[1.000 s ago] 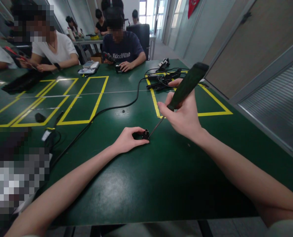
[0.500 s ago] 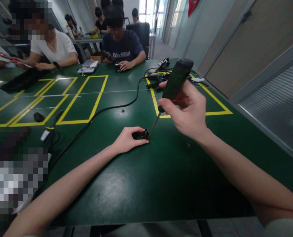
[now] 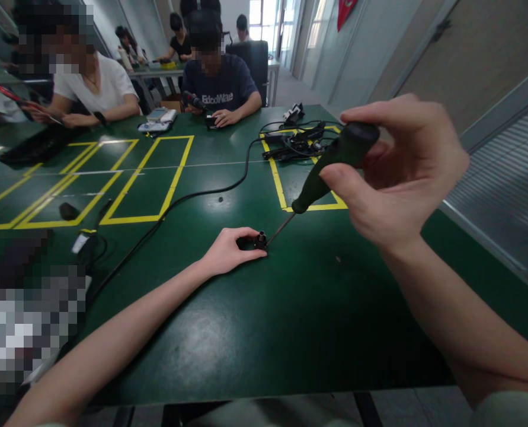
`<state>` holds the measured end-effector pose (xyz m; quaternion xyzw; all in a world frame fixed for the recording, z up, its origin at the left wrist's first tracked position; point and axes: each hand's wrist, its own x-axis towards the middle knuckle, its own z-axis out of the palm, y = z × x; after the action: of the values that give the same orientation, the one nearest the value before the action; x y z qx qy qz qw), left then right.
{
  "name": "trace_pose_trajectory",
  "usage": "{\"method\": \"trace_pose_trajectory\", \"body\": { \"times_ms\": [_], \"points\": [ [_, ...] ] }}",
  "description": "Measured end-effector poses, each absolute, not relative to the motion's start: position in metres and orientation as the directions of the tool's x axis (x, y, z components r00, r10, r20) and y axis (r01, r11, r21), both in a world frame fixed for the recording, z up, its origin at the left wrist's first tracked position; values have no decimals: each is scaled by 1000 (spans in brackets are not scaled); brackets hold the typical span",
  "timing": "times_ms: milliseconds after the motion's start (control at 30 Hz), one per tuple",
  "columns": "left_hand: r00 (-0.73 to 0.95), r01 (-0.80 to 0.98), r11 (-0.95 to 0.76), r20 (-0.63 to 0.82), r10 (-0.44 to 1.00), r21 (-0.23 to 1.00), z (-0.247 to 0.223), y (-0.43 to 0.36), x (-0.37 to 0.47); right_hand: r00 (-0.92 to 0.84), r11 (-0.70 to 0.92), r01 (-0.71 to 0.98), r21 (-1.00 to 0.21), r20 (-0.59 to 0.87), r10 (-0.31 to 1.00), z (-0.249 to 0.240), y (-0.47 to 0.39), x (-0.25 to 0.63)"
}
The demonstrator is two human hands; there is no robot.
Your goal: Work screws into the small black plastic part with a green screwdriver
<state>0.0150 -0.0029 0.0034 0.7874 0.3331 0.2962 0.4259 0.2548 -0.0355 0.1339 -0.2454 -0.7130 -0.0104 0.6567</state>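
Between the thumb and fingers of my left hand is a small black part with a round metal-rimmed top, held down on the green table. My right hand grips the upper end of a dark green screwdriver, thumb on one side and fingers on the other. The screwdriver leans steeply to the right, and its thin shaft reaches down to the right side of the small part. Whether the tip sits in a screw is too small to tell.
A black cable crosses the green table toward a heap of black parts in a yellow-taped box. At left lie a dark tray and a small cable piece. Co-workers sit across the table.
My right hand has shifted right and toward the handle's end, so the screwdriver leans lower to the right. My left hand and the small part stay in place.
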Motion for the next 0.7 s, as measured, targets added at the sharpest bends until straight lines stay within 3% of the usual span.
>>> {"method": "trace_pose_trajectory", "body": {
  "times_ms": [167, 367, 600, 700],
  "points": [
    [600, 269, -413, 184, 778, 870, 4, -4, 15, -80, 913, 230, -338, 928, 364, 134, -37, 258],
    [591, 275, -408, 182, 786, 870, 4, -4, 15, -25, 831, 444, -336, 922, 386, 137, -39, 257],
    [591, 287, -401, 169, 789, 870, 5, -4, 15, -124, 897, 276, -344, 913, 389, 137, -30, 264],
    [596, 282, -396, 164, 786, 874, 6, -5, 16, -120, 877, 318, -360, 902, 414, 138, -31, 268]
  ]
}}
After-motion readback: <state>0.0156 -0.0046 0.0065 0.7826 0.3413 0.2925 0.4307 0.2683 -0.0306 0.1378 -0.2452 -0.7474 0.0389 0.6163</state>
